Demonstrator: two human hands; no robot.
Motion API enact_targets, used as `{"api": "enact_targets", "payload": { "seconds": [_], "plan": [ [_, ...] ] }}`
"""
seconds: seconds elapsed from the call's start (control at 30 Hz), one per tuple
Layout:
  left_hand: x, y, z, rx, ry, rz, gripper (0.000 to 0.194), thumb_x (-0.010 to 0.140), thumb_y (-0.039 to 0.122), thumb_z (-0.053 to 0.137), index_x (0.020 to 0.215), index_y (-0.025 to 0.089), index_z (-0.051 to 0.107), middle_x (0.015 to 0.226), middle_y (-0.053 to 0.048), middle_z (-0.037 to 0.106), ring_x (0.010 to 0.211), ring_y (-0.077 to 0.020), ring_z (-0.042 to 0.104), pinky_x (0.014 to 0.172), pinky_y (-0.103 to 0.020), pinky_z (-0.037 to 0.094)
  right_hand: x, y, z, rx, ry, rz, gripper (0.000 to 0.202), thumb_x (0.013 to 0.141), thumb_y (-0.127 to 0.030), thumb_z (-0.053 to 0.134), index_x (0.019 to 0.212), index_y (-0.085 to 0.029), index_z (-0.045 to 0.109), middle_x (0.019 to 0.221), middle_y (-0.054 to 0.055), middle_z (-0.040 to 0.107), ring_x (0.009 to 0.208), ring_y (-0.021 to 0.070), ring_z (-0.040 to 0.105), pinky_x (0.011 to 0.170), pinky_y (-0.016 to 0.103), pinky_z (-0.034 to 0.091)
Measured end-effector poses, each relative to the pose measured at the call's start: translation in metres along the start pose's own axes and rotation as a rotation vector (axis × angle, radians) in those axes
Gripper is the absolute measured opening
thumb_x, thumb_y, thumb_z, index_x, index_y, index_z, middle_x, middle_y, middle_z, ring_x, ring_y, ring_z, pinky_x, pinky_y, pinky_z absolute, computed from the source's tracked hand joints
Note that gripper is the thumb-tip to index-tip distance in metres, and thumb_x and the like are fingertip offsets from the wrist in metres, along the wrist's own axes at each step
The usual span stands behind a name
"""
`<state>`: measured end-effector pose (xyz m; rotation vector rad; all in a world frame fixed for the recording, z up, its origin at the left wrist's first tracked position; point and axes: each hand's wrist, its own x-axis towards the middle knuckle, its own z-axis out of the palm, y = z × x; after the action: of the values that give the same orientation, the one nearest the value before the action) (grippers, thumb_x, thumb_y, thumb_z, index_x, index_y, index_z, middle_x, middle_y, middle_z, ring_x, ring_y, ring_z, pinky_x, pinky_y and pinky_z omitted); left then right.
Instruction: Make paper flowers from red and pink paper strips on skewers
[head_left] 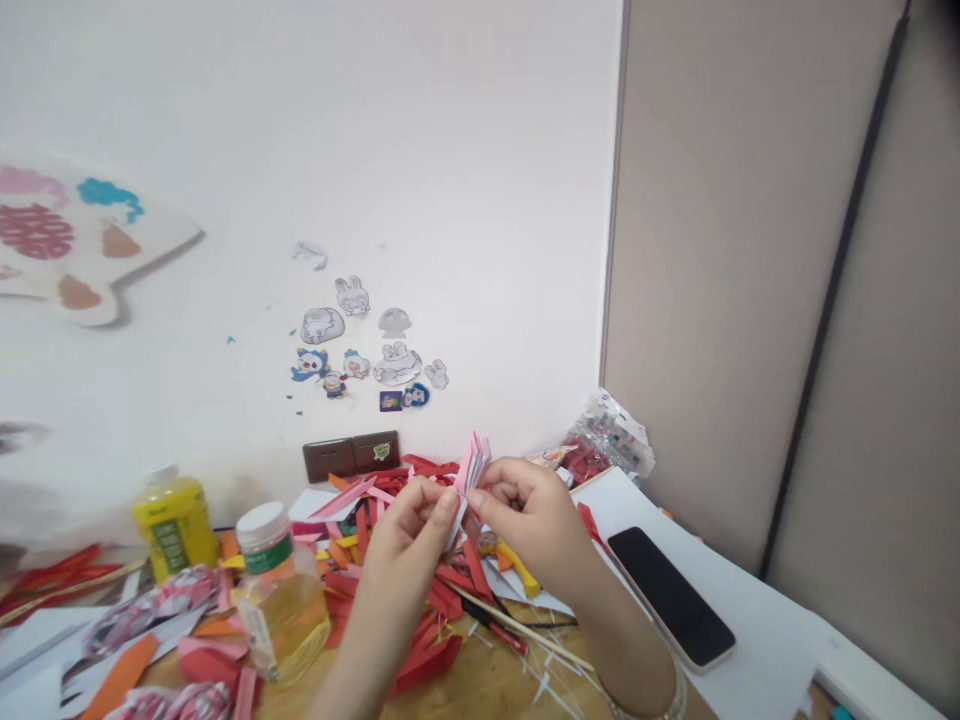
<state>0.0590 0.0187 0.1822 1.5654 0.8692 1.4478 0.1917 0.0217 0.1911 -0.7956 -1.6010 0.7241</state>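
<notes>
Far left, a white cutout (pixel 150 235) with pink, blue, red and brown patches is mounted on the wall (pixel 517 180). Below it, a yellow bottle (pixel 178 530) stands upright toward the far side of the surface (pixel 487 690), with checked fabric (pixel 187 592) just nearer. To its right and nearer is a clear bottle (pixel 283 610), upright, with a white cap, a green band and pale yellow liquid. Small character cutouts (pixel 397 364), some grey and some coloured, are grouped on the wall above a dark socket panel (pixel 328 459) bearing a green sticker.

Left of centre, the left hand (pixel 412 530) pinches the lower part of a folded paper bundle (pixel 474 465), pink outside with pale layers, between thumb and index finger. The bundle is held aloft between the hands, its layered end pointing up. The right hand (pixel 525 505) pinches its right side with thumb and fingers; a bracelet (pixel 679 695) circles the right wrist.

Beneath and around the hands lie red, pink, orange and yellow paper strips (pixel 431 665), with a thin stick (pixel 551 646) crossing nearer. At the far right of the strips is a clear plastic bag (pixel 619 435). Rightmost, a phone (pixel 671 598), dark screen up, rests on a white sheet (pixel 772 625).
</notes>
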Motion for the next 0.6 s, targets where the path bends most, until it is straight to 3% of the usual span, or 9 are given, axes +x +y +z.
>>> {"api": "enact_targets", "payload": {
  "seconds": [0.07, 0.17, 0.23, 0.3, 0.4, 0.5, 0.6],
  "plan": [
    [-0.001, -0.006, 0.004, 0.328, 0.150, 0.179, 0.026, 0.086, 0.041, 0.049, 0.072, 0.020, 0.053, 0.056, 0.003, 0.052, 0.052, -0.0123, 0.049, 0.049, -0.022, 0.039, 0.000, -0.001, 0.005, -0.004, 0.059, 0.021, 0.017, 0.077, -0.025, 0.055, 0.063, -0.017, 0.050, 0.047, -0.009, 0.033, 0.044, 0.0068, 0.031, 0.042, 0.019, 0.025],
    [-0.001, -0.021, 0.006, 0.760, 0.227, 0.471, 0.021, 0.088, 0.030, 0.045, 0.100, 0.017, 0.057, 0.089, -0.009, 0.066, 0.080, -0.0208, 0.062, 0.068, -0.030, 0.049, 0.000, -0.001, 0.008, 0.027, 0.126, 0.054, 0.017, 0.076, -0.027, 0.055, 0.063, -0.017, 0.050, 0.050, -0.008, 0.035, 0.047, 0.0076, 0.033, 0.044, 0.019, 0.027],
    [0.000, -0.031, 0.005, 0.928, 0.318, 0.635, 0.024, 0.088, 0.028, 0.047, 0.106, 0.016, 0.056, 0.096, -0.013, 0.067, 0.088, -0.0242, 0.063, 0.072, -0.033, 0.050, -0.001, -0.001, 0.008, 0.030, 0.147, 0.066, 0.017, 0.076, -0.029, 0.056, 0.064, -0.017, 0.050, 0.052, -0.007, 0.036, 0.049, 0.0081, 0.034, 0.045, 0.020, 0.028],
    [0.001, -0.035, 0.003, 1.005, 0.290, 0.711, 0.022, 0.089, 0.025, 0.045, 0.106, 0.018, 0.056, 0.094, -0.012, 0.068, 0.087, -0.0231, 0.064, 0.072, -0.031, 0.050, -0.001, -0.001, 0.007, 0.009, 0.143, 0.053, 0.018, 0.077, -0.029, 0.056, 0.065, -0.017, 0.051, 0.052, -0.007, 0.036, 0.049, 0.0078, 0.034, 0.045, 0.020, 0.027],
    [-0.001, -0.025, 0.002, 0.900, 0.278, 0.665, 0.024, 0.091, 0.024, 0.039, 0.102, 0.018, 0.059, 0.088, -0.009, 0.068, 0.082, -0.0211, 0.064, 0.071, -0.028, 0.049, -0.002, -0.002, 0.005, -0.024, 0.119, -0.032, 0.018, 0.079, -0.029, 0.056, 0.066, -0.017, 0.052, 0.051, -0.008, 0.037, 0.047, 0.0074, 0.034, 0.045, 0.019, 0.028],
    [-0.009, -0.007, 0.004, 0.749, 0.168, 0.486, 0.024, 0.091, 0.027, 0.038, 0.096, 0.020, 0.060, 0.077, -0.003, 0.065, 0.070, -0.0176, 0.061, 0.061, -0.024, 0.046, -0.004, -0.004, 0.001, -0.031, 0.080, -0.117, 0.014, 0.079, -0.027, 0.057, 0.070, -0.017, 0.057, 0.052, -0.006, 0.043, 0.049, 0.0083, 0.040, 0.047, 0.019, 0.032],
    [-0.016, 0.006, 0.009, 0.550, 0.149, 0.325, 0.023, 0.090, 0.034, 0.042, 0.080, 0.020, 0.058, 0.062, 0.002, 0.055, 0.057, -0.0148, 0.051, 0.053, -0.023, 0.039, -0.005, -0.006, -0.004, 0.021, 0.021, -0.131, 0.007, 0.080, -0.023, 0.057, 0.076, -0.017, 0.059, 0.059, -0.004, 0.052, 0.054, 0.0095, 0.048, 0.051, 0.020, 0.038]
  ]
}}
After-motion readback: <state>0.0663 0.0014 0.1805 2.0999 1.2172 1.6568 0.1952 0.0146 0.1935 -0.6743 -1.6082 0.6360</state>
